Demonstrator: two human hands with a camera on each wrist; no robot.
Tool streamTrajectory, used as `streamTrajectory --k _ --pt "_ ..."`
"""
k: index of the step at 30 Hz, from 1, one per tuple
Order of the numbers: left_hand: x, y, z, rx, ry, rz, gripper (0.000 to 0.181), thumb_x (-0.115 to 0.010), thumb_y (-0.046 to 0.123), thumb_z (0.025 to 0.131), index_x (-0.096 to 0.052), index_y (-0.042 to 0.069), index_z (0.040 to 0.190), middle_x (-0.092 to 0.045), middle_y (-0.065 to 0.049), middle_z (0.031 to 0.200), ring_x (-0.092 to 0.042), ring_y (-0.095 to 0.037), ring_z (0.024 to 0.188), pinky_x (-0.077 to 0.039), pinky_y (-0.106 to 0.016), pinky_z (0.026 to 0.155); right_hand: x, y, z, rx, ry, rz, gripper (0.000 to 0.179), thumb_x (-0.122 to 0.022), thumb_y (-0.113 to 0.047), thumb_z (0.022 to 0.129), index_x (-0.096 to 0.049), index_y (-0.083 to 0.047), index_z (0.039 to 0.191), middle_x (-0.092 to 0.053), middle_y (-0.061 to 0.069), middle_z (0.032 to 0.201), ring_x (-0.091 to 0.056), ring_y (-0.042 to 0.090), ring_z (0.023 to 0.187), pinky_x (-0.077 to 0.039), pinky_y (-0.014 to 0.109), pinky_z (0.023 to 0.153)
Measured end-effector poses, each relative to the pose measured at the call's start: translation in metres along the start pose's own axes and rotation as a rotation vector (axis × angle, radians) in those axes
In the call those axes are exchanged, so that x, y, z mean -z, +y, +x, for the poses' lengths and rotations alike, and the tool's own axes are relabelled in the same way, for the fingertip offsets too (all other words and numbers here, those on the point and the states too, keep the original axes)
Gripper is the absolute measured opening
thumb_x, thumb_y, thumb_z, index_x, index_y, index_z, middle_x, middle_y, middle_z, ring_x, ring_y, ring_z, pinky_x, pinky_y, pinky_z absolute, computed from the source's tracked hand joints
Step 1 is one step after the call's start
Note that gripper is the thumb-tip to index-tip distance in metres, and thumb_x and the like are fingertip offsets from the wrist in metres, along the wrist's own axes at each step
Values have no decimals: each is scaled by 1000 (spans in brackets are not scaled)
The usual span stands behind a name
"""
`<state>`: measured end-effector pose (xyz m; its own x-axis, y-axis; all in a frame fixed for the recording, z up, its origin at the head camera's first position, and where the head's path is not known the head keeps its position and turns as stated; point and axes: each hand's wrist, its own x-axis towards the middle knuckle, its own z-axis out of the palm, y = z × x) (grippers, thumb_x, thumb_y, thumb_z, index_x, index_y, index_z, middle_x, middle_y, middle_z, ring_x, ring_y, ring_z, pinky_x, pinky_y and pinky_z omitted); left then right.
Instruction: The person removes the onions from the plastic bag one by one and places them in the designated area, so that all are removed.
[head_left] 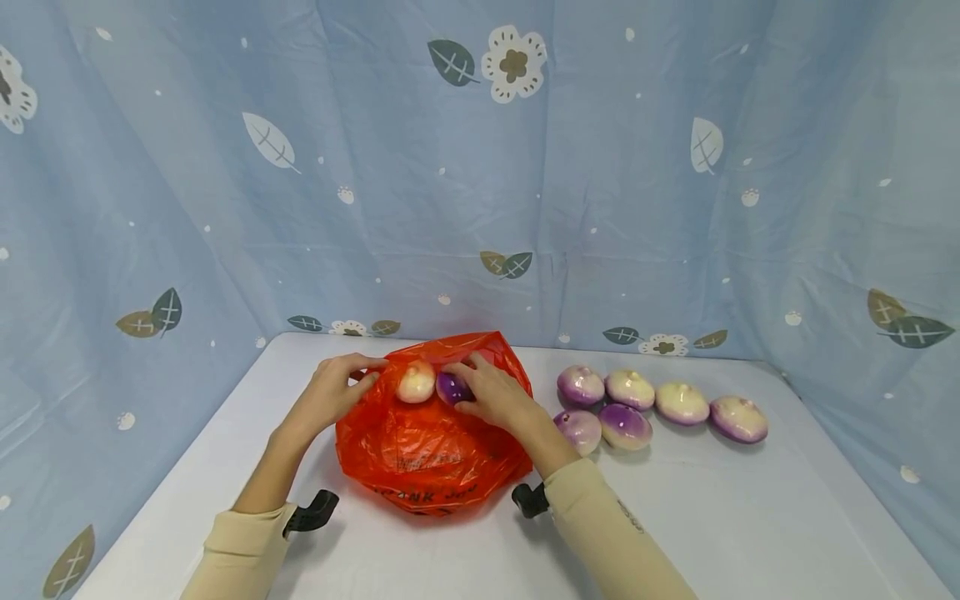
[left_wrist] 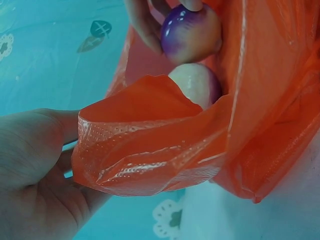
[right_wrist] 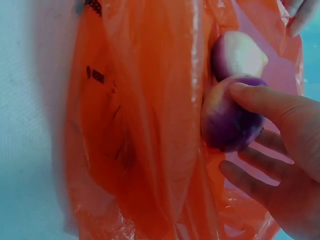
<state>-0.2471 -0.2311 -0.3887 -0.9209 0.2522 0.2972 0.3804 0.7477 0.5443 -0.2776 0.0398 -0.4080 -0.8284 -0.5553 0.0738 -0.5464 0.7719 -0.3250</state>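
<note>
A red plastic bag point(head_left: 431, 450) with dark print lies on the table with its mouth toward the back. My left hand point(head_left: 333, 390) holds the left edge of the mouth, the film between thumb and fingers in the left wrist view. With thumb and fingers, my right hand point(head_left: 491, 392) grips a glossy purple-and-white turnip point(right_wrist: 232, 117) at the bag's mouth. Right beside it, a paler turnip point(head_left: 416, 383) sits within the mouth, its purple side showing in the right wrist view. The inside of the bag is mostly hidden by its front film.
To the right of the bag, several more purple-and-white turnips point(head_left: 681, 403) lie grouped on the white table point(head_left: 720, 517). The nearest turnip point(head_left: 579, 430) is close to my right forearm. A blue curtain point(head_left: 600, 167) with leaves and flowers hangs behind the table and along both sides.
</note>
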Motion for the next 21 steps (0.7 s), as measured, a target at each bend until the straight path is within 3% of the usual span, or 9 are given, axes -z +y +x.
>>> streamTrajectory --k 12,21 --pt "0 0 0 -24 11 14 25 -61 5 93 -72 7 116 -73 -13 110 -66 -28 93 -58 -40 76 3 -6 -13 21 -11 29 63 -71 -25 90 -43 -26 146 -47 7 136 -54 25 127 -51 45 102" --pt "-1 -1 1 -17 13 17 25 -62 6 93 -72 8 116 -73 -12 110 -66 -28 94 -57 -38 76 7 -7 -25 53 72 36 62 -71 -24 90 -43 -24 146 -48 9 136 -54 26 125 -52 46 100"
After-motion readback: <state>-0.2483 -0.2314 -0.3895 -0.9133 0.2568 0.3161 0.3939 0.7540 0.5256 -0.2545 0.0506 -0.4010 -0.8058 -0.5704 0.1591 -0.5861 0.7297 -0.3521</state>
